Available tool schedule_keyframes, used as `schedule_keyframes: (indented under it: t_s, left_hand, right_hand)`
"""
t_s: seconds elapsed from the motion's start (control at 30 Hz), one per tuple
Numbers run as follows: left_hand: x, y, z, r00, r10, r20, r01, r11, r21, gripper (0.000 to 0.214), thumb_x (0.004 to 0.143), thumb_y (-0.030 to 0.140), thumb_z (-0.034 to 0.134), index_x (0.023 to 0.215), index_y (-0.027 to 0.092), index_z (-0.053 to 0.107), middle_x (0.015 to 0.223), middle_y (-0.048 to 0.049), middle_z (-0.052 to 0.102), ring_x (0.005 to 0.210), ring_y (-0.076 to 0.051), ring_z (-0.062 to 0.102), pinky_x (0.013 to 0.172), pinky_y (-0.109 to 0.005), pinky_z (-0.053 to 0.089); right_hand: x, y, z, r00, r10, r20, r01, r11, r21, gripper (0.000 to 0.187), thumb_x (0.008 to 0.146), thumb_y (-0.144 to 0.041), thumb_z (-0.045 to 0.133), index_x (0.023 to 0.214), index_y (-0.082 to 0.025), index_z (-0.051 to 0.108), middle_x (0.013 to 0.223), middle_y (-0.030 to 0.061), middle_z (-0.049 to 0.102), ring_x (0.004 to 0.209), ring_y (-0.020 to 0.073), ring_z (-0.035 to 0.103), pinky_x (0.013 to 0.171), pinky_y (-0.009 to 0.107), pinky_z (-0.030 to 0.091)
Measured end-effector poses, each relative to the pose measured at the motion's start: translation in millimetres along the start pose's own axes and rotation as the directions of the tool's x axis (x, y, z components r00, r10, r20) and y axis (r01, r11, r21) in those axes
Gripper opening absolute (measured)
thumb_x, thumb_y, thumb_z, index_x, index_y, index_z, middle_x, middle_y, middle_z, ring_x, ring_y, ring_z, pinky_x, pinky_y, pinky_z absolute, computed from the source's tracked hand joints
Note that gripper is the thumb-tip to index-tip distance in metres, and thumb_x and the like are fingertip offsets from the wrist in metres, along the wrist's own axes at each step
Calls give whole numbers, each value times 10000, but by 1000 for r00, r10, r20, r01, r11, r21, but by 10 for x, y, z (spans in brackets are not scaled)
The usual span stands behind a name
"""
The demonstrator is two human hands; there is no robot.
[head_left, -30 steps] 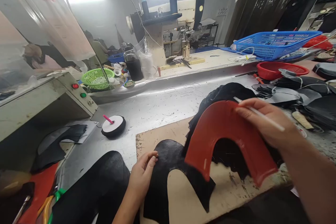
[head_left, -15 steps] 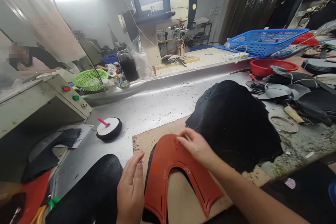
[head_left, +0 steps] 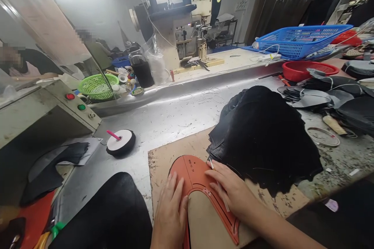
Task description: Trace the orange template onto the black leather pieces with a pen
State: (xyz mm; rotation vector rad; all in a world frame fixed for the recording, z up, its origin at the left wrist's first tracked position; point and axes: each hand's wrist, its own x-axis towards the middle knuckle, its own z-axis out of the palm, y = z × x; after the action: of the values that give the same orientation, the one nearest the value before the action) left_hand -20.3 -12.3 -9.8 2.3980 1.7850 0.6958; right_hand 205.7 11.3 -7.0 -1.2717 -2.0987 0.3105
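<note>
A red U-shaped template with slots and printed marks lies on the tan board, its curved end away from me. A dark edge shows beneath its left side, probably a black piece. My left hand rests flat on the template's left side, fingers stretched out. On the right side lies my right hand, with a thin, pale pen held between thumb and fingers, its tip pointing away from me. Just beyond that hand is a fanned pile of black leather pieces.
Left of the board lie a large black piece and a black tape roll with a pink stick. A sewing machine stands behind. At right are blue and red baskets and bundled pieces. Another person sits far left.
My left hand has moved right, from beside the template onto it. The right hand has come down along its right side. Printed marks now show on the template, and it sits slightly turned.
</note>
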Motion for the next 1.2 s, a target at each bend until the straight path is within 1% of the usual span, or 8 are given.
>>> schedule_keyframes:
  t_s: [0.1,0.23,0.37,0.57,0.73,0.87,1.03,1.2]
  left_hand:
    - [32,-15,-33,1000,-3,24,2,1000,29,384,896,277,433,1268,267,531,1381,-65,500,1257,-246,474,976,-462,467]
    - [13,-67,-66,1000,-4,21,3,998,59,387,886,295,459,1267,306,527,1402,-41,478,1254,-260,477,983,-484,455]
    - [8,-74,-78,999,38,11,-39,996,81,386,896,281,439,1273,293,520,1386,-49,497,1235,-245,498,963,-464,476]
    - [25,-59,-63,998,67,-12,-65,992,105,385,892,280,449,1270,267,524,1379,-66,503,1227,-249,504,957,-458,481]
    - [37,-94,-83,995,98,-13,-97,993,65,405,892,256,452,1293,284,500,1375,-61,509,1225,-248,508,959,-448,483]
    - [68,-115,-133,990,138,27,-139,990,27,411,898,243,444,1304,286,489,1367,-64,516,1232,-244,502,972,-440,475]
    - [88,-85,-161,992,120,51,-121,992,20,398,897,262,458,1292,280,503,1354,-61,530,1234,-240,500,975,-428,477]
    - [94,-66,-169,992,117,51,-118,993,17,385,901,268,452,1281,282,514,1356,-58,528,1237,-241,497,973,-433,478]
  right_hand:
    - [35,9,25,999,-40,-20,39,998,-54,260,896,-142,433,1081,-176,613,1243,116,588,1190,264,523,977,468,473]
    - [47,23,54,998,-56,-35,53,995,-81,273,901,-126,413,1076,-174,617,1239,118,591,1194,259,521,975,472,474]
    - [45,32,65,997,-63,-37,60,994,-90,281,911,-130,400,1081,-170,620,1235,124,593,1192,254,525,978,475,471]
    - [73,32,23,996,-82,-27,78,991,-111,275,922,-140,391,1055,-167,630,1221,122,604,1172,258,542,955,469,491]
    - [65,61,25,996,-88,-30,85,991,-103,265,927,-150,398,1046,-159,634,1217,124,606,1162,263,549,956,476,488]
    - [49,86,27,997,-74,-21,71,992,-107,256,934,-165,404,1039,-165,637,1235,112,596,1172,258,540,981,480,468]
    - [43,106,5,998,-68,9,69,988,-139,269,942,-171,393,1054,-173,637,1236,108,596,1184,250,532,987,463,469]
    - [43,94,-9,995,-98,-9,95,981,-170,287,949,-167,370,1052,-166,638,1223,110,605,1170,253,544,972,456,482]
